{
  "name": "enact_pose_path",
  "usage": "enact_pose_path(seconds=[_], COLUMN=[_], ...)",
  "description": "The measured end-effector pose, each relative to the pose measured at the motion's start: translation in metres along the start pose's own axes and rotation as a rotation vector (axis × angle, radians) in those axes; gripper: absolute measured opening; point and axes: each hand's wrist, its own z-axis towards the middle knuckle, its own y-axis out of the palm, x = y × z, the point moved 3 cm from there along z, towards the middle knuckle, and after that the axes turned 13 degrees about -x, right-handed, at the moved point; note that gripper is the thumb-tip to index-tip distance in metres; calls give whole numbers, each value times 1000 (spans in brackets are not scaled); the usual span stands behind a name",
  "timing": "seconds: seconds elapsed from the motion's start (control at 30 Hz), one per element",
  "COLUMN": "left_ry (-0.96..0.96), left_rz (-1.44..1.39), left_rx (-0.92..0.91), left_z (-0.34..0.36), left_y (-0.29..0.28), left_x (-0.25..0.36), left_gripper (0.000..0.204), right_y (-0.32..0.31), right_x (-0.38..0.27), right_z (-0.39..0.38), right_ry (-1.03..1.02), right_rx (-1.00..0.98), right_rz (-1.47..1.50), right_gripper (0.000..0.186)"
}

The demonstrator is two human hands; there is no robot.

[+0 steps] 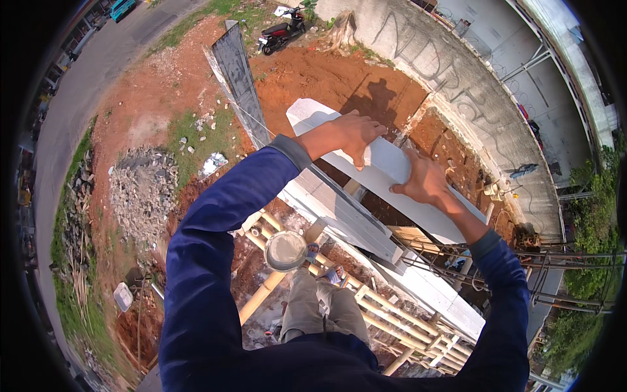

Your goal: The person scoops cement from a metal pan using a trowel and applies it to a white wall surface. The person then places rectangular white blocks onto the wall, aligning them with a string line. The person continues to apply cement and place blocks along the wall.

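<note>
A pale grey lightweight concrete block (386, 162) sits along the top of a white block wall (428, 212). My left hand (347, 136) grips its left part, fingers over the top and thumb down the near face. Around the right end is my right hand (424, 178), its thumb toward me and the fingers partly hidden behind the block. Below, near my feet, a round bucket (285, 251) of grey mortar-like material rests on the bamboo scaffold (392, 320).
Grey boards (353, 212) run along the wall's near side. Rusty rebar (568, 256) sticks out at the right. Far below lie red soil, a rubble heap (144, 189) and a parked motorbike (282, 31). A concrete boundary wall (457, 85) curves behind.
</note>
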Motion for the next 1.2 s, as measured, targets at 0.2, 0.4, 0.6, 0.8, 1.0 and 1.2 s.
enact_pose_path(seconds=[0.2, 0.4, 0.6, 0.8, 1.0, 1.2], left_ry=[116, -495, -1294, -1527, -1456, -1449], left_rz=[-254, -831, -1044, -1382, -1874, -1895], left_rx=[582, 1258, 766, 142, 3, 164], left_z=[-100, -280, -411, -465, -423, -401], left_y=[-19, 170, 525, 735, 718, 703], left_x=[49, 64, 131, 255, 266, 235], left_gripper=[62, 40, 47, 53, 42, 42], right_y=[78, 167, 209, 212, 222, 219], right_x=[31, 64, 72, 72, 72, 62], right_z=[44, 93, 129, 140, 143, 144], right_ry=[32, -24, -36, -37, -30, -104], right_rx=[-50, -11, -91, -149, -161, -82], right_rz=[10, 22, 47, 36, 53, 71], right_gripper=[104, 98, 102, 92, 89, 71])
